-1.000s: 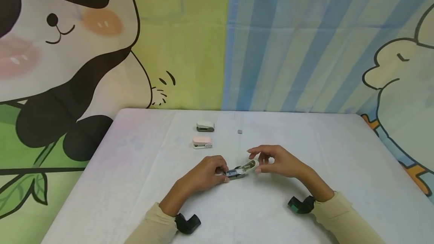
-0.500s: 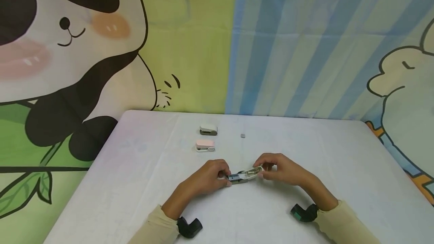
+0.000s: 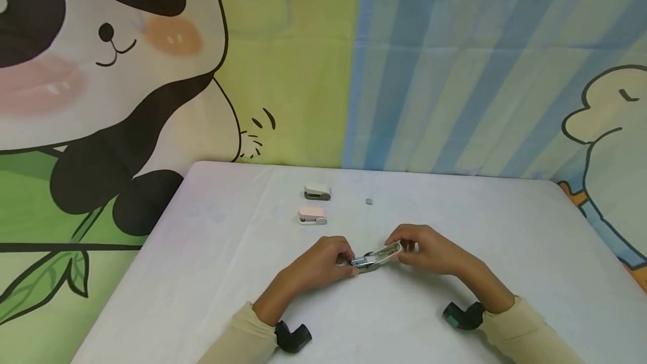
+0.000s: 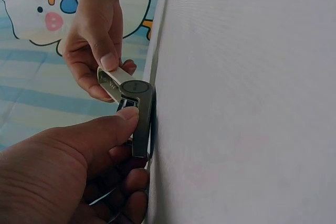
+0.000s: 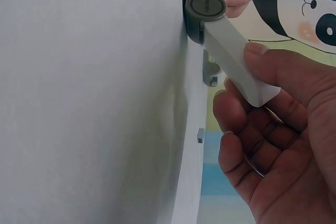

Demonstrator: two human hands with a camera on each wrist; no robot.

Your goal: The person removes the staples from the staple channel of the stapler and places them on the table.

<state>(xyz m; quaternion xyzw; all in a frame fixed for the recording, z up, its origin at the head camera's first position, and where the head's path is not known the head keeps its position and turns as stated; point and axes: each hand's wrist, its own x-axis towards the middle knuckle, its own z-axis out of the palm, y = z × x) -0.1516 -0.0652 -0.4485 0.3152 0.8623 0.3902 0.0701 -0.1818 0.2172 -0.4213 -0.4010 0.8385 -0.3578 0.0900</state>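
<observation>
A white and grey stapler [image 3: 376,258] lies swung open on the table between my hands. My left hand [image 3: 320,263] holds its grey base end; in the left wrist view the thumb [image 4: 128,113] presses at the metal staple track beside the grey base [image 4: 142,135]. My right hand [image 3: 429,249] pinches the raised white top cover [image 5: 231,59], thumb on one side and fingers behind it. The cover tilts up from the round grey hinge [image 5: 208,5]. The hand hides part of the far end of the base.
Farther back on the white table [image 3: 242,296] stand a second white and grey stapler [image 3: 317,192] and a pink and white stapler [image 3: 313,215]. To their right lies a small grey block [image 3: 369,201], perhaps staples. A printed curtain [image 3: 283,72] hangs behind the table.
My right hand's raised fingers have come down and now pinch the stapler's white cover. The left hand keeps its hold. The head view has shifted slightly.
</observation>
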